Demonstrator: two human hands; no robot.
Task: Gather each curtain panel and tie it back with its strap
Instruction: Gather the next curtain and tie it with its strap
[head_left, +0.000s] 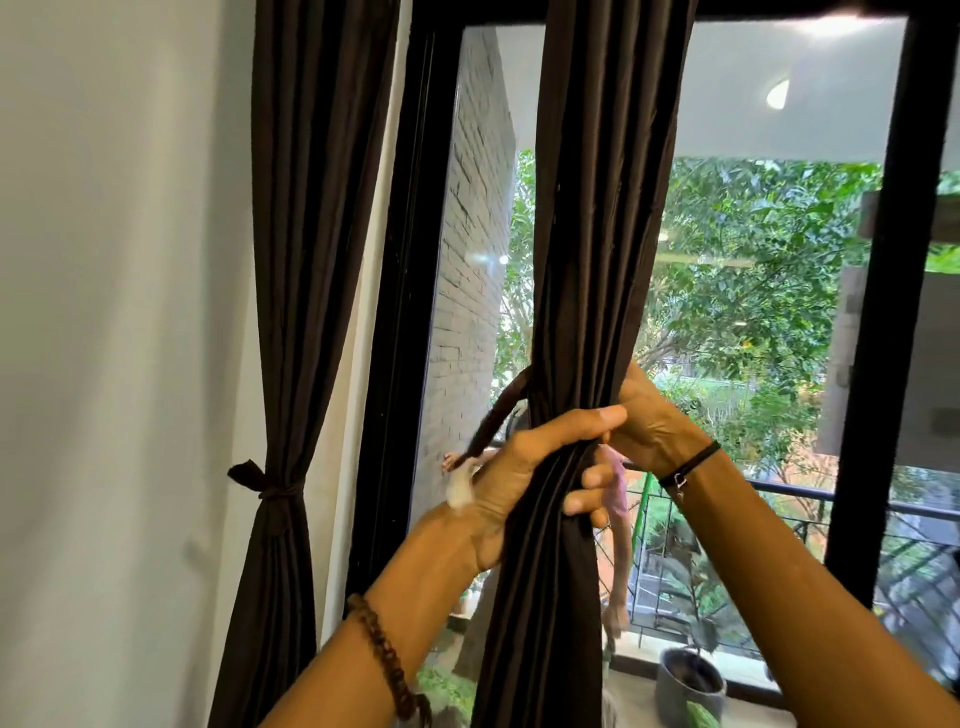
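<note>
A dark brown curtain panel (597, 260) hangs in front of the window, bunched into a narrow column. My left hand (524, 467) grips the gathered folds at mid height, thumb across the front and fingers curled round the right side. My right hand (647, 421) reaches behind the bundle's right edge; its fingers are hidden by the cloth. A dark strap (501, 410) runs from behind the bundle down to the left, blurred. At the far left a second dark panel (306, 260) hangs gathered, with a knotted strap (265, 486) around it.
A black window frame (878, 312) stands right of the held panel, another black frame post (400, 312) between the two panels. A white wall (114, 364) fills the left. Through the glass are a balcony railing (779, 493), trees and a grey pot (688, 686).
</note>
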